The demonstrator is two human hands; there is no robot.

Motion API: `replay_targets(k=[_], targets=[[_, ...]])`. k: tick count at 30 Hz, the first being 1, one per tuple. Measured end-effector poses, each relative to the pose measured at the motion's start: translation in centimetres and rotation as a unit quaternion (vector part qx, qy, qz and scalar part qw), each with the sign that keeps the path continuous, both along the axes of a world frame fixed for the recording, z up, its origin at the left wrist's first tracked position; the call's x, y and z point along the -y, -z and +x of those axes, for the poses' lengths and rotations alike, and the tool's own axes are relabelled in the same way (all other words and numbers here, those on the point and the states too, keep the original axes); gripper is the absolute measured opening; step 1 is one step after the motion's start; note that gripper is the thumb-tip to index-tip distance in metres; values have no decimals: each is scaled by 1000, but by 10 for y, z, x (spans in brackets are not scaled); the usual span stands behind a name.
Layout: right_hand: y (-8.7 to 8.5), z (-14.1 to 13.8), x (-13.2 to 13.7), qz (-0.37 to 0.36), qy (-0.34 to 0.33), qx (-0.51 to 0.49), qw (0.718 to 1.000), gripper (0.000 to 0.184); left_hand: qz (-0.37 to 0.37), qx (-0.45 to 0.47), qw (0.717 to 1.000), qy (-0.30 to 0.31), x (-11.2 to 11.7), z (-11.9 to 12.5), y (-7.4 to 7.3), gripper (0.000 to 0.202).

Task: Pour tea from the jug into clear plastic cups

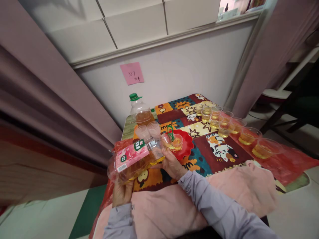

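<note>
A large clear plastic bottle [132, 156] with a pink label and yellow liquid lies tilted nearly on its side, its neck towards the red scalloped plate [188, 146]. My left hand [122, 192] supports it from below near the base. Around its neck end, my right hand [172, 163] is closed. Just beyond those fingers a clear plastic cup [177, 142] with some yellow liquid stands on the plate. A green loop-shaped piece [170, 132] shows by the bottle mouth. Whether liquid is flowing I cannot make out.
Several clear cups of yellow liquid [250, 136] line the table's right side. A second bottle with a green cap [142, 111] stands at the back left, upturned cups [153, 128] before it. A pink cloth [241, 186] covers the near edge. Red plastic sheeting [296, 162] lies at right.
</note>
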State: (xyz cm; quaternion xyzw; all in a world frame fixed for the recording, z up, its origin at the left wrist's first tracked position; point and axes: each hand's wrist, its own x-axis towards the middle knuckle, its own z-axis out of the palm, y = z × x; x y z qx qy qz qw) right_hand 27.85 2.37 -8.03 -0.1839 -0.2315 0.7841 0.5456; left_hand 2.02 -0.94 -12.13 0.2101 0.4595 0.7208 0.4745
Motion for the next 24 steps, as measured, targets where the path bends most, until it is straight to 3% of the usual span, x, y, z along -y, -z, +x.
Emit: replay_targets(k=[9, 15, 20, 24], targets=[[0, 0, 0, -9, 2, -2, 1000, 87, -28, 18, 999, -21, 2, 8, -7, 41], [1, -1, 1, 8, 5, 8, 1000, 85, -16, -36, 999, -6, 3, 12, -12, 54], [1, 0, 2, 18, 42, 30, 998, 95, 14, -71, 997, 24, 4, 24, -23, 52], [-2, 6, 3, 32, 59, 73, 995, 100, 24, -73, 996, 33, 4, 31, -26, 65]])
